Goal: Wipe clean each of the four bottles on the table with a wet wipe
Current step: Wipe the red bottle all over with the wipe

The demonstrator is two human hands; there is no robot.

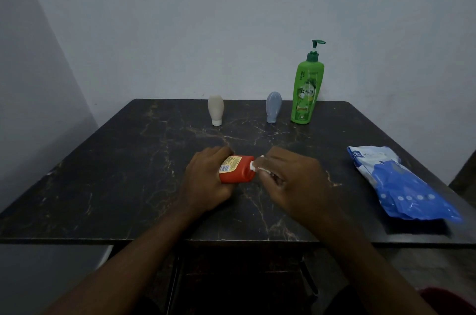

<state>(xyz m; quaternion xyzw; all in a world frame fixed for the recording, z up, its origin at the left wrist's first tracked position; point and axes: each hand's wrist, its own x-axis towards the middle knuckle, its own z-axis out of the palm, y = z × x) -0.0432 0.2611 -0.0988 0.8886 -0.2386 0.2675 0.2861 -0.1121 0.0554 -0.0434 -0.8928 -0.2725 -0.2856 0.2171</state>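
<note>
Gripping the orange bottle sideways in the closed left hand, pinching a white wet wipe against its cap with the closed right hand, above the dark marble table.

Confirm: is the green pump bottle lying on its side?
No, the green pump bottle stands upright at the table's far edge, beside the grey-blue bottle.

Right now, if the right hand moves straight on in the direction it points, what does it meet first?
The right hand, holding a wet wipe, points left at the orange bottle in the left hand. It would press on the bottle's white cap end first; they look already touching.
</note>
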